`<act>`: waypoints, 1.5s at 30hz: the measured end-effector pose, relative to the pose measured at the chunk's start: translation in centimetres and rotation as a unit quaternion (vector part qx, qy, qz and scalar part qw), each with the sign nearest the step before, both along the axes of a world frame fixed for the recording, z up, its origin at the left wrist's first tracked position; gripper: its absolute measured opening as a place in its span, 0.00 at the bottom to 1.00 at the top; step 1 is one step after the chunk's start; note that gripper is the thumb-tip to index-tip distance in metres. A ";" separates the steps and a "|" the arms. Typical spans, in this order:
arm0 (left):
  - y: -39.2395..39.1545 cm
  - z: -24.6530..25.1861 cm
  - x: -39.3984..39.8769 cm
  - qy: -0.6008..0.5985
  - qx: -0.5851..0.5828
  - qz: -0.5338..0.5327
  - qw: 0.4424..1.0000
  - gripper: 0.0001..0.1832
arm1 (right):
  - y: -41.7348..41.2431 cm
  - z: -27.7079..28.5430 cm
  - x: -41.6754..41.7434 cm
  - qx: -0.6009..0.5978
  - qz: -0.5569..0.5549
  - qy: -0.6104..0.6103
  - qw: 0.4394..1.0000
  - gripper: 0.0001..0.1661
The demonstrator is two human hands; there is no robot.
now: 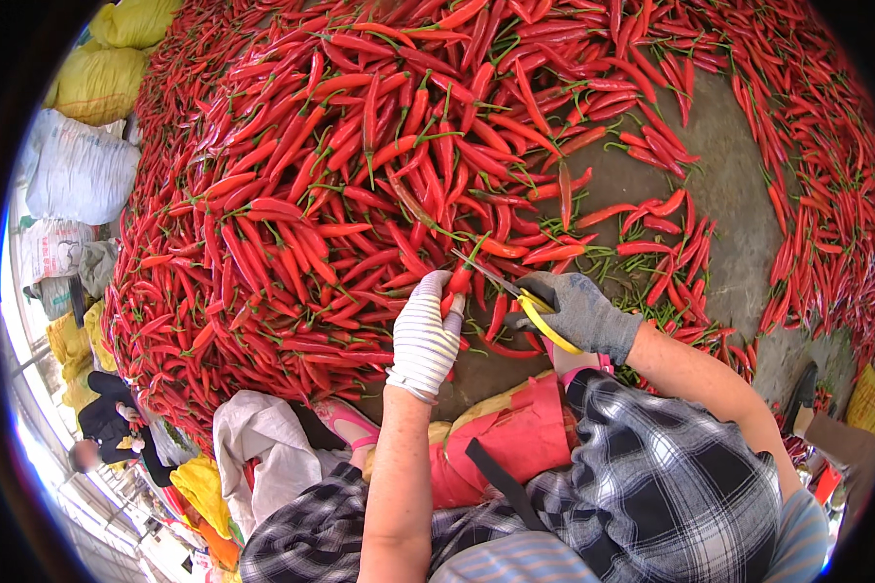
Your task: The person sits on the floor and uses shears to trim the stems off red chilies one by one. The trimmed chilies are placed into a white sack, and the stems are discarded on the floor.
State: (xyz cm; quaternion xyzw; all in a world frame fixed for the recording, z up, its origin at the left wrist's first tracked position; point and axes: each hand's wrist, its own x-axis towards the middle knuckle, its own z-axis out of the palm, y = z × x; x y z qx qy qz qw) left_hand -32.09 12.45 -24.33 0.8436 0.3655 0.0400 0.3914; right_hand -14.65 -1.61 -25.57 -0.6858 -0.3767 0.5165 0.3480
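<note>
A striped white knit glove covers my left hand [426,331], which grips a red chili pepper [459,280] with its green stem pointing up and away. My right hand [580,310], in a grey coated glove, holds scissors with yellow handles [543,321]. Their blades are spread at the stem of the held pepper; whether they touch it I cannot tell. A large heap of red chili peppers [321,182] lies in front of both hands. Cut green stems [627,284] are scattered on the floor beyond my right hand, among loose peppers.
Another band of peppers [831,204] lies on the right across the concrete floor [722,146]. Stuffed yellow sacks [102,80] and white sacks [80,167] line the left. A pale cloth sack [262,444] is beside my left foot. One person [117,423] is at lower left; another's leg [838,437] shows at right.
</note>
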 end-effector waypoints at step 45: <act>-2.1 -1.5 0.6 -0.432 -0.542 0.509 0.511 0.09 | -2.6 -0.6 -1.2 -0.043 0.120 0.068 0.990 0.29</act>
